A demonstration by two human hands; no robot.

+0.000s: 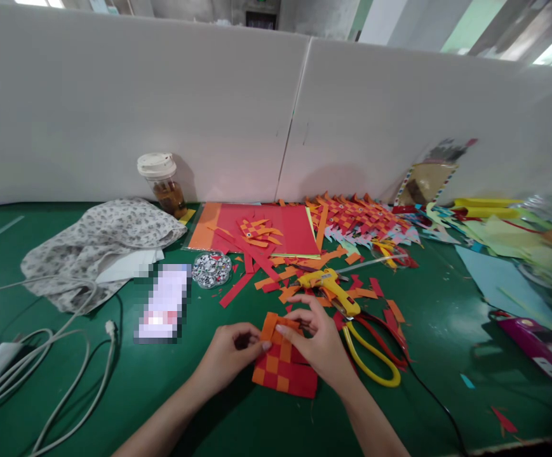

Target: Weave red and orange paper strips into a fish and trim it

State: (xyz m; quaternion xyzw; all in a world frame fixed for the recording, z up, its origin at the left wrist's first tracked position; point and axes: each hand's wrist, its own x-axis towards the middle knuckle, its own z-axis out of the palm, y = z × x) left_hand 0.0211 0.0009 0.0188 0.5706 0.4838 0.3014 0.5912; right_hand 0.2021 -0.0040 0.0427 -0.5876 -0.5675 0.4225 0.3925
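The left hand (230, 355) is curled, its fingertips pinched on the left edge of a woven paper mat (282, 368) of red and orange strips. The right hand (316, 339) is laid over the mat's upper right part, thumb and forefinger pressed together on an orange strip end (270, 325) at the mat's top. The mat is held low over the green counter (161, 393), just in front of the person.

At 1 o'clock from the hands, just beside the right hand, a yellow glue gun (330, 285) is seen; at 3 o'clock, yellow-handled scissors (371, 358) lie touching red-handled ones (392, 333). Loose red and orange strips (256, 266) are scattered at 12 o'clock, with a red paper sheet (295, 231) beyond and a pile of finished woven pieces (359, 219) at 1 o'clock. A dish of googly eyes (211, 268) is noted at 11 o'clock, a lidded cup (161, 181) farther out by the white partition (137, 108). A patterned cloth (99, 244) lies at 10 o'clock, white cables (56, 355) at 9 o'clock. Coloured paper sheets (504, 266) are spread at 2 o'clock.
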